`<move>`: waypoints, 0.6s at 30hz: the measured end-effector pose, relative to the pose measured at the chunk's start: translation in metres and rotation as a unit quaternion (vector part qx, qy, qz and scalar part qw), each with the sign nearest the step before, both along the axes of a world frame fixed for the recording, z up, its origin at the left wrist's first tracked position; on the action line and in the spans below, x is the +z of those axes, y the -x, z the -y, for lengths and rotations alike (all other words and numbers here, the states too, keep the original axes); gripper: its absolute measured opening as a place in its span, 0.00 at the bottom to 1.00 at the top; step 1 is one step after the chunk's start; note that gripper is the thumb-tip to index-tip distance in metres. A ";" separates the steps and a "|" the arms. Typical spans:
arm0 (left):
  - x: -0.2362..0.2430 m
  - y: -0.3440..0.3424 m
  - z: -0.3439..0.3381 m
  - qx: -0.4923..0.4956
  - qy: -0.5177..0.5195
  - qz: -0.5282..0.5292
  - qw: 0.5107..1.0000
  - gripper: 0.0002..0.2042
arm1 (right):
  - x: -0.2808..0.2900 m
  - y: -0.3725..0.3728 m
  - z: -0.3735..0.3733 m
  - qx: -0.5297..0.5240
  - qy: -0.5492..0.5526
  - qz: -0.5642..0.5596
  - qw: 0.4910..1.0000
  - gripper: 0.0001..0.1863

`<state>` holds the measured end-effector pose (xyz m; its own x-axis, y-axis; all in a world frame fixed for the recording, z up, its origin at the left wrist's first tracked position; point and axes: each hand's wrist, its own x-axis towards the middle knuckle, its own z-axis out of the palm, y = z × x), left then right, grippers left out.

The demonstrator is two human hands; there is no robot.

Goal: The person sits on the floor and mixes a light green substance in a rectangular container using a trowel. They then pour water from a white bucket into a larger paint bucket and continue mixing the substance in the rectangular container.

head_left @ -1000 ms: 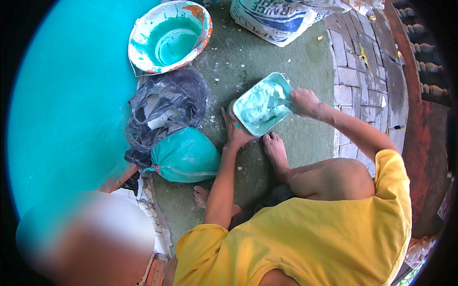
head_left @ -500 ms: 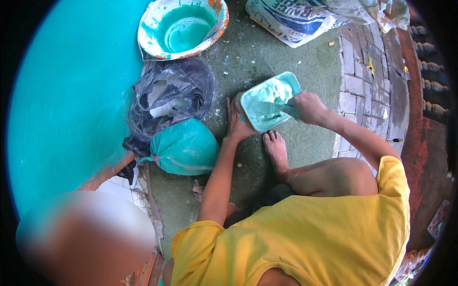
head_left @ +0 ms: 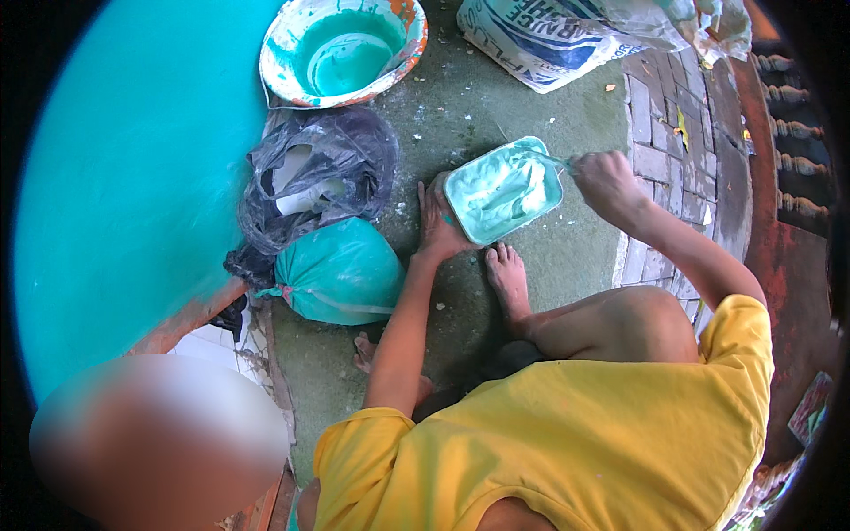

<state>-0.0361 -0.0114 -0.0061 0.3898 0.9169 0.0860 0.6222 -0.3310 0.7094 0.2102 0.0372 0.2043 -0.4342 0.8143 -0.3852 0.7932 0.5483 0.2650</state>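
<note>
Tray: the green tray [head_left: 521,222] is ahead of us, just beyond our right foot [head_left: 507,279]; whether it rests on the floor [head_left: 575,257] or is held above it, we cannot tell.
Paste: the pale green paste [head_left: 505,190] lies spread over the tray, streaked with whiter ridges. We judge the working of it well begun but unfinished: colour already runs through most of it, while the streaks and lumps are left to even out.
Left hand: our left hand [head_left: 438,223] is spread along the tray's left side, touching it near the close corner; how firmly it grips is hidden.
Right hand: our right hand [head_left: 611,186] is curled closed on a slim tool [head_left: 558,161], whose far end reaches over the tray's right rim; its tip we cannot make out.
Count at the work: one tray, one tool, two hands, two feet, the left foot [head_left: 363,352] partly hidden by our forearm.
Count around: one bucket [head_left: 274,66] with green paint [head_left: 343,66] inside, one black bag [head_left: 376,168], one tied green bag [head_left: 341,274] touching it, one printed sack [head_left: 558,40].
Edges: one turquoise wall [head_left: 142,177] on our left, grey paving [head_left: 651,164] on our right.
</note>
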 end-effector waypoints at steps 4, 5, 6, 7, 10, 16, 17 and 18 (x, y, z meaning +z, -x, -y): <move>-0.004 -0.010 -0.006 0.000 -0.003 0.048 0.999 0.69 | -0.046 0.021 0.016 -0.026 0.071 0.029 0.997 0.04; -0.006 -0.009 -0.002 0.002 0.010 0.054 0.999 0.68 | -0.049 0.028 0.019 0.023 0.086 0.008 0.996 0.03; -0.008 -0.007 0.002 0.008 0.002 0.033 0.999 0.68 | -0.050 0.036 0.020 0.031 0.086 -0.005 0.996 0.04; -0.010 -0.004 0.005 0.014 -0.007 0.013 1.000 0.68 | -0.050 0.045 0.025 0.039 0.101 -0.015 0.994 0.04; -0.008 -0.009 -0.002 0.004 -0.018 0.013 1.000 0.68 | -0.049 0.052 0.037 0.083 0.117 -0.002 0.990 0.04; -0.002 0.001 -0.002 0.012 -0.013 0.043 0.999 0.68 | 0.004 0.036 0.026 -0.003 0.136 -0.060 0.989 0.05; -0.004 0.001 0.000 0.012 -0.011 0.050 0.999 0.68 | 0.015 0.036 0.025 -0.025 0.136 -0.049 0.989 0.05; -0.005 0.003 0.002 0.012 -0.005 0.026 1.000 0.68 | 0.017 0.036 0.024 -0.057 0.148 -0.057 0.986 0.05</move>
